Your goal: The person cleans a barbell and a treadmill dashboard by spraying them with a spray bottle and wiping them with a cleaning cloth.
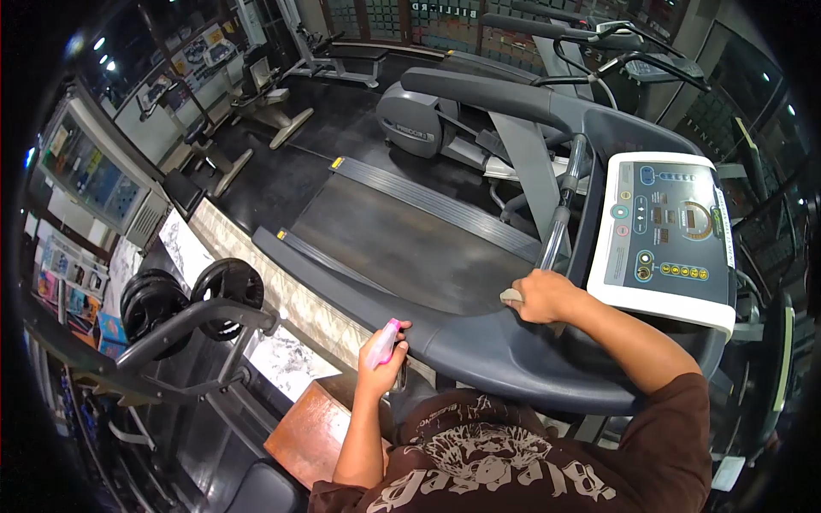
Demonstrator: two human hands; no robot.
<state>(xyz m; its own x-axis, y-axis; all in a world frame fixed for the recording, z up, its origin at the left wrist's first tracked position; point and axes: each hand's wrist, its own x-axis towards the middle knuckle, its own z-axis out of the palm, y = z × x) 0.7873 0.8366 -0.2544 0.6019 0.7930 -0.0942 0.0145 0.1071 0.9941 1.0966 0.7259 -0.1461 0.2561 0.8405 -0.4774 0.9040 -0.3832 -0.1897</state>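
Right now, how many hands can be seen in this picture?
2. The left hand holds a pink spray bottle; the right hand presses a cloth on the treadmill frame beside the console. No other hands show.

Treadmill console (671, 227) just right of the right grip (547, 297), belt (410, 244) beyond it; weight plates (227, 286) well left of the left grip (385, 350).

Your left hand (382, 352) is holding its fingers curled tight, forearm standing upright from a bent elbow — your right hand (545, 297) is sitting farther forward, arm extending, fingers clenching, knuckles up.
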